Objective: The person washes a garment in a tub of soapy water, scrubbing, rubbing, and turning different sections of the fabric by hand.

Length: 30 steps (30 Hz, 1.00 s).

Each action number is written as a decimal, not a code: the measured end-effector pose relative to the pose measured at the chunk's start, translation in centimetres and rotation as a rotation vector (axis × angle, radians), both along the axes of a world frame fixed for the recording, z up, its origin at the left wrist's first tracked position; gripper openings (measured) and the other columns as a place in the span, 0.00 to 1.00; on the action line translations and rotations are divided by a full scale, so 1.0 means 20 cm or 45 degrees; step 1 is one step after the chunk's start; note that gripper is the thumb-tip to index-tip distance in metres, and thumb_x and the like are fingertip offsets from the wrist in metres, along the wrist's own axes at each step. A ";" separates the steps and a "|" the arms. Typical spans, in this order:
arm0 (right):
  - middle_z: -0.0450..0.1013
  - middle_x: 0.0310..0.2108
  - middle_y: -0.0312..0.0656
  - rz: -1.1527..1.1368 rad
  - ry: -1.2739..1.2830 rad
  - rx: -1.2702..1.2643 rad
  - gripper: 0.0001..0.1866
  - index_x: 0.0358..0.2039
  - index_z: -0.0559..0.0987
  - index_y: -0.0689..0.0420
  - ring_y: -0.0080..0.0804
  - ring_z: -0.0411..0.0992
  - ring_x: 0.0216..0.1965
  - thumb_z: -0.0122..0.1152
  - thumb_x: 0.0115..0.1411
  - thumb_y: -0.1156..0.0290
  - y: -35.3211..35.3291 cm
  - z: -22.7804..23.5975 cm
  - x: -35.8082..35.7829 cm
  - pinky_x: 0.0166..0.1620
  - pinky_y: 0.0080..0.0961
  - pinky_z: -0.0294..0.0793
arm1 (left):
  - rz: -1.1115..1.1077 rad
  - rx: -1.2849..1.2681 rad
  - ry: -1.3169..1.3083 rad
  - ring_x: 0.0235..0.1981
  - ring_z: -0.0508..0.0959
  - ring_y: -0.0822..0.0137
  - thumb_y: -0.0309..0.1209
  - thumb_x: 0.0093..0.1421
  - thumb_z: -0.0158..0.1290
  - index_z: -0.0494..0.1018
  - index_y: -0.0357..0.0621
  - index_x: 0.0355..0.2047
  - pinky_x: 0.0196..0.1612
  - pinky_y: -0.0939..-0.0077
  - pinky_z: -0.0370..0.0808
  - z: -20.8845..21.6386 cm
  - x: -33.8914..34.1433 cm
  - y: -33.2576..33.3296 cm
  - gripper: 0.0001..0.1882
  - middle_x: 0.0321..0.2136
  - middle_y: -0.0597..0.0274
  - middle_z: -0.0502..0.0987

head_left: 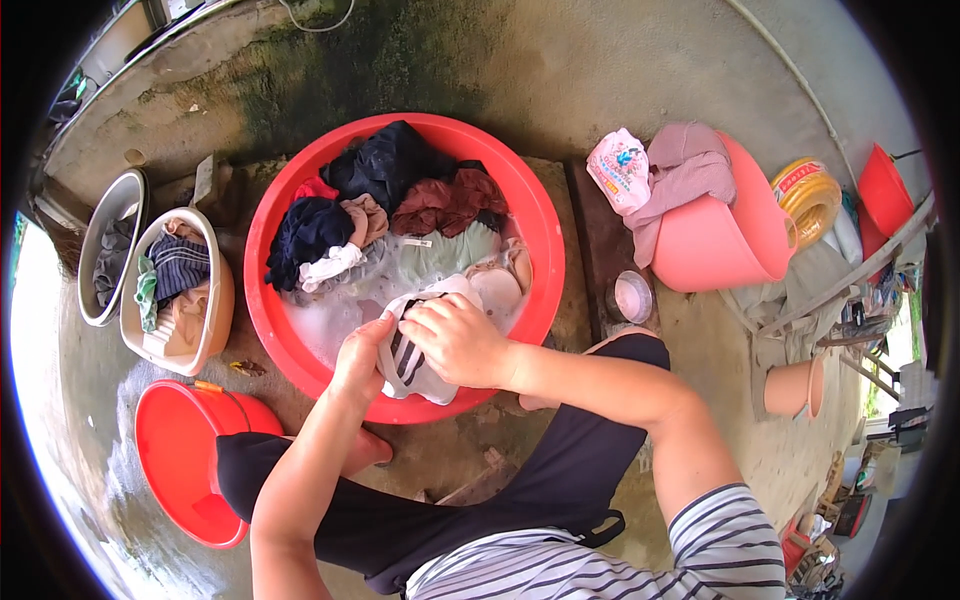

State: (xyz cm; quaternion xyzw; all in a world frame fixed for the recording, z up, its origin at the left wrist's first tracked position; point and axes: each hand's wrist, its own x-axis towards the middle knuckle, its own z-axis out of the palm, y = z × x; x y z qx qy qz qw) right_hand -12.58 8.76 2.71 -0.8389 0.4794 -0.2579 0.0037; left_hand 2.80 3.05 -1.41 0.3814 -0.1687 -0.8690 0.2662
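At the near rim of a large red basin (262,250), both my hands grip a white garment with dark stripes (420,380). My left hand (362,352) has its fingers closed on the left edge of the cloth. Bent over the top of it, my right hand (458,342) clasps the fabric from the right. Sudsy water (325,322) fills the basin's near part. Behind the garment lie a pale green cloth (450,255), a maroon garment (452,202), a black garment (392,162), a navy garment (308,232) and a small white cloth (330,266).
On the left stand a beige basin (217,335) and a grey basin (84,300), both holding clothes, and a red bucket (165,450). To the right are a pink bucket (725,235) with a mauve cloth (690,165), a pink-and-white bag (620,172), a small bowl (632,297) and a yellow hose coil (812,208).
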 end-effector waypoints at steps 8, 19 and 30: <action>0.67 0.23 0.42 -0.230 -0.459 0.469 0.04 0.22 0.69 0.55 0.40 0.68 0.27 0.51 0.46 0.69 -0.08 -0.30 -0.08 0.28 0.33 0.66 | 0.091 -0.024 -0.210 0.28 0.75 0.65 0.31 0.55 0.46 0.69 0.34 0.34 0.33 0.74 0.72 -0.12 0.18 -0.15 0.12 0.29 0.57 0.75; 0.72 0.26 0.52 -0.958 -0.112 1.086 0.12 0.29 0.76 0.58 0.47 0.71 0.29 0.48 0.43 0.70 0.01 -1.39 -0.42 0.35 0.33 0.69 | 0.195 -0.355 -0.456 0.28 0.76 0.66 0.31 0.55 0.46 0.69 0.31 0.36 0.33 0.76 0.74 0.04 0.39 -0.33 0.13 0.29 0.55 0.75; 0.68 0.37 0.35 0.216 -1.197 1.112 0.20 0.36 0.73 0.64 0.22 0.64 0.41 0.42 0.60 0.59 -0.46 -0.30 -0.07 0.47 0.16 0.59 | -0.355 -0.471 -0.258 0.24 0.74 0.73 0.32 0.53 0.50 0.71 0.35 0.30 0.29 0.81 0.71 0.17 0.14 -0.23 0.11 0.25 0.61 0.75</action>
